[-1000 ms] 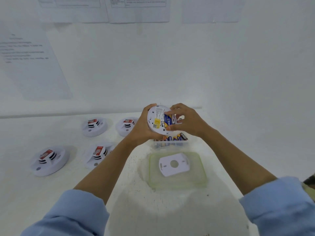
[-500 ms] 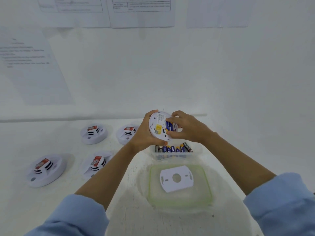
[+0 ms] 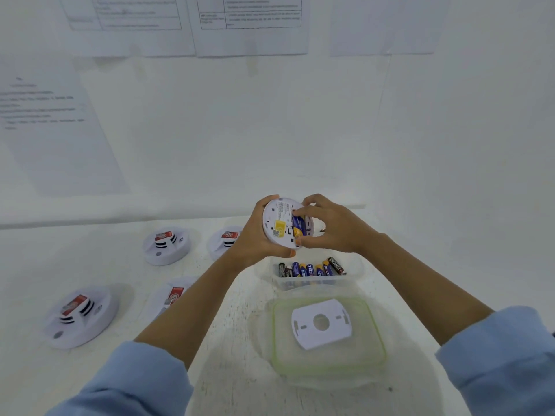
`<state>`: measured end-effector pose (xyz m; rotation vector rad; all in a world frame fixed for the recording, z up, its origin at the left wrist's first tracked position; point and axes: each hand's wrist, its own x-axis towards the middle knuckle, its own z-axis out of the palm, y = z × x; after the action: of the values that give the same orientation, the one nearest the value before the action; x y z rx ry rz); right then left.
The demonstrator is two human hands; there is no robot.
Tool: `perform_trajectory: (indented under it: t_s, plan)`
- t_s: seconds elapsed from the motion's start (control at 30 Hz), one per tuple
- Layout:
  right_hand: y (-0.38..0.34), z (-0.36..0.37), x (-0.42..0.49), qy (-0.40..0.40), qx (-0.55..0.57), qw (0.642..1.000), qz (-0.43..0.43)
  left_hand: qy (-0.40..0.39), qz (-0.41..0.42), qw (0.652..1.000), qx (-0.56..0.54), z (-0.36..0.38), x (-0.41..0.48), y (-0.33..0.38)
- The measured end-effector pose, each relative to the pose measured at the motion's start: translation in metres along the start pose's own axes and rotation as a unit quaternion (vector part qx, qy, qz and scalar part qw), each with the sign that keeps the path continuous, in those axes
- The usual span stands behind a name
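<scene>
White plastic, round and flat, the smoke detector is being gripped at its left edge by the curled left hand, in the air above the battery tub. Its labelled back is being faced towards the camera. Its blue battery, long axis roughly upright, is being pinched end to end by the right hand.

1. A white wall fills 12 o'clock, softly and evenly lit.
2. Printed sheets hang at 11 to 12 o'clock, and a side sheet hangs at 10 o'clock.
3. A scuffed white desk spans 6 o'clock and meets the wall.
</scene>
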<state>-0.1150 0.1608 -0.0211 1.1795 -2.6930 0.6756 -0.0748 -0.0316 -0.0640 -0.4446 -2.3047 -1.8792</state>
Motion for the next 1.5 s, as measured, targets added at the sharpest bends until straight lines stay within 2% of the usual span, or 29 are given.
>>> perform_trajectory:
  t_s: [0.2,0.3,0.43,0.5,0.57,0.7,0.9,1.27,1.37,1.5]
  plan:
    - [-0.005,0.003,0.007,-0.007,0.151,0.987,0.051,-0.006,0.009,1.0,0.016,-0.003,0.0,0.001]
    - [-0.005,0.001,0.007,-0.058,0.163,0.982,0.077,0.001,0.018,1.0,0.026,-0.007,-0.001,-0.002]
    - [0.0,-0.001,-0.001,-0.166,0.111,0.972,0.12,0.01,0.024,0.999,0.043,-0.016,-0.004,-0.005]
    - [0.0,-0.001,-0.005,-0.178,0.115,0.969,0.128,0.014,0.027,0.998,0.05,-0.019,-0.005,-0.007]
    - [-0.001,0.0,-0.005,-0.138,0.151,0.97,0.131,0.017,0.031,0.998,0.048,-0.02,-0.005,-0.009]
    - [-0.008,0.004,0.005,0.004,0.184,0.977,0.104,0.021,0.032,0.999,0.036,-0.014,-0.003,-0.009]
    - [-0.015,0.022,0.016,0.083,0.153,0.977,0.122,0.026,0.035,0.999,0.027,-0.005,0.002,-0.01]
    - [-0.013,0.023,0.022,0.102,0.207,0.955,0.186,0.012,0.023,1.0,0.0,0.005,0.005,-0.012]
    - [-0.01,0.024,0.021,0.108,0.233,0.948,0.189,0.011,0.023,1.0,0.004,0.004,0.005,-0.012]
    - [-0.008,0.023,0.021,0.136,0.204,0.957,0.157,0.008,0.024,1.0,0.012,0.002,0.006,-0.013]
